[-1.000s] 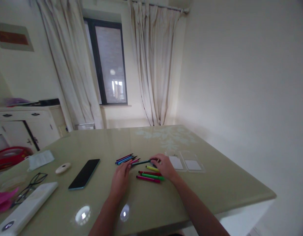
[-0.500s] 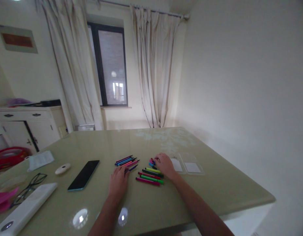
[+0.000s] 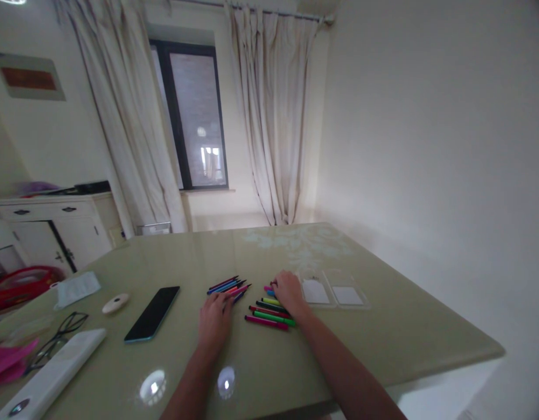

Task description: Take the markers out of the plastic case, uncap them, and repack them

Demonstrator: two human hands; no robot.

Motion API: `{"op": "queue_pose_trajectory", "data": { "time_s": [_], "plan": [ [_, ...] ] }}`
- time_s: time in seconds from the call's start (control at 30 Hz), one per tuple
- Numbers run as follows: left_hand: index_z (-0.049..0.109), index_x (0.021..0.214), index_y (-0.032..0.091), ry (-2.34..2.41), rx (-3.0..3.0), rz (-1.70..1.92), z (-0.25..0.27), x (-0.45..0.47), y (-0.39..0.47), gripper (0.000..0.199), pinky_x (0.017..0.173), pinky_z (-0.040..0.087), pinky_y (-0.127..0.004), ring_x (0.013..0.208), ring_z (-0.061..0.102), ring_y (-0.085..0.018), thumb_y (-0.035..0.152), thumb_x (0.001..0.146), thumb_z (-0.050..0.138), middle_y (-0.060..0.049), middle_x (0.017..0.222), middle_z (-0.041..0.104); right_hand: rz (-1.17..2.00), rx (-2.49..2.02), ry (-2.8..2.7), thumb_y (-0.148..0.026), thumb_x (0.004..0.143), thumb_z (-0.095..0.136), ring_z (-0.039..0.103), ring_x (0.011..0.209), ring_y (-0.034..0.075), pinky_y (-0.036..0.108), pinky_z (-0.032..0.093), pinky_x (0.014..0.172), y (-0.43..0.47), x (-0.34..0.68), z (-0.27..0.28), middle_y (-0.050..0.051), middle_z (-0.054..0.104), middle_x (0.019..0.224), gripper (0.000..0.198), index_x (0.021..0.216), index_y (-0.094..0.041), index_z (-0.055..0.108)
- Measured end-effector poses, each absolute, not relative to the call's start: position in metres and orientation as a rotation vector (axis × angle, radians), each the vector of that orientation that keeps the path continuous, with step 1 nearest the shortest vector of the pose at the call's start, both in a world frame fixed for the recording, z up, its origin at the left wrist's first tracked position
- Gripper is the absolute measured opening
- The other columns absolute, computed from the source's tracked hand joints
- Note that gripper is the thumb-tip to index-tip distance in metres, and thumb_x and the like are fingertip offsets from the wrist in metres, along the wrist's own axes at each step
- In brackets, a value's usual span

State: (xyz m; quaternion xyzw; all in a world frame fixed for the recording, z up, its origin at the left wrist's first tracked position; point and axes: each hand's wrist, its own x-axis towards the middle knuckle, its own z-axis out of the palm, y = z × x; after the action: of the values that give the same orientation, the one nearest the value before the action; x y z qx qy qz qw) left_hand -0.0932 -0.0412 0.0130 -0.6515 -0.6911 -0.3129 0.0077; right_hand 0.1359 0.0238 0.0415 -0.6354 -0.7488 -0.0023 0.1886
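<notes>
My left hand [image 3: 214, 319] rests on the table at the near side of a bunch of slim felt-tip pens [image 3: 226, 284], blue, black and pink-red, with dark tips pointing right. Its curled fingers close on a dark blue felt-tip pen [image 3: 239, 296] at the bunch's near edge. My right hand [image 3: 290, 291] lies over the far end of a second group of pens [image 3: 272, 313], in yellow-green, dark green, red, bright green and magenta. Its fingers are bent together over small pink and blue pieces [image 3: 269, 290]; what they grip is mostly hidden.
An open clear plastic case [image 3: 331, 298] with white inserts lies right of my right hand. Leftward are a black phone [image 3: 152, 315], a round white object [image 3: 115, 303], a face mask [image 3: 78, 289], glasses [image 3: 59, 335] and a long white device [image 3: 55, 373]. A wall stands right.
The dark blue pen by my left hand now sits closer against the bunch. My right fingers have shifted slightly over the small pieces, covering more of them. The view has moved a little.
</notes>
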Motion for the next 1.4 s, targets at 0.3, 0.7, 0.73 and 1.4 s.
{"op": "queue_pose_trajectory", "data": {
  "time_s": [0.3, 0.7, 0.73, 1.4],
  "plan": [
    [0.071, 0.121, 0.027, -2.47, -1.686, -0.961, 0.02, -0.121, -0.006, 0.04, 0.098, 0.04, -0.058, 0.126, 0.054, -0.037, 0.032, 0.102, 0.037, -0.013, 0.134, 0.066, 0.046, -1.587, -2.017, -0.022, 0.098, 0.059, 0.067, 0.099, 0.021, 0.029, 0.043, 0.087, 0.009, 0.139, 0.04, 0.006, 0.077, 0.104, 0.015, 0.103, -0.021, 0.073],
    [0.075, 0.112, 0.019, -2.445, -1.753, -1.155, 0.015, -0.137, -0.009, 0.036, 0.092, 0.05, -0.051, 0.113, 0.063, -0.037, 0.036, 0.096, 0.047, -0.018, 0.116, 0.07, 0.309, -1.199, -1.849, -0.012, 0.096, 0.06, 0.064, 0.103, 0.019, 0.029, 0.045, 0.094, 0.003, 0.13, 0.038, 0.005, 0.073, 0.102, 0.014, 0.099, -0.02, 0.072],
    [0.075, 0.113, 0.019, -2.398, -1.782, -1.218, 0.016, -0.137, -0.011, 0.038, 0.093, 0.05, -0.051, 0.114, 0.063, -0.037, 0.037, 0.097, 0.045, -0.018, 0.118, 0.07, 0.327, -1.176, -1.833, -0.013, 0.096, 0.059, 0.064, 0.102, 0.019, 0.028, 0.046, 0.093, 0.002, 0.129, 0.038, 0.005, 0.073, 0.101, 0.015, 0.098, -0.02, 0.072],
    [0.078, 0.105, 0.022, -1.855, -2.36, -1.765, 0.024, -0.105, -0.024, 0.04, 0.097, 0.054, -0.04, 0.108, 0.07, -0.026, 0.051, 0.09, 0.054, -0.009, 0.111, 0.078, 0.439, -1.035, -1.812, -0.015, 0.096, 0.062, 0.066, 0.098, 0.018, 0.029, 0.049, 0.091, 0.001, 0.128, 0.038, 0.005, 0.073, 0.099, 0.014, 0.099, -0.02, 0.074]
  ]
}}
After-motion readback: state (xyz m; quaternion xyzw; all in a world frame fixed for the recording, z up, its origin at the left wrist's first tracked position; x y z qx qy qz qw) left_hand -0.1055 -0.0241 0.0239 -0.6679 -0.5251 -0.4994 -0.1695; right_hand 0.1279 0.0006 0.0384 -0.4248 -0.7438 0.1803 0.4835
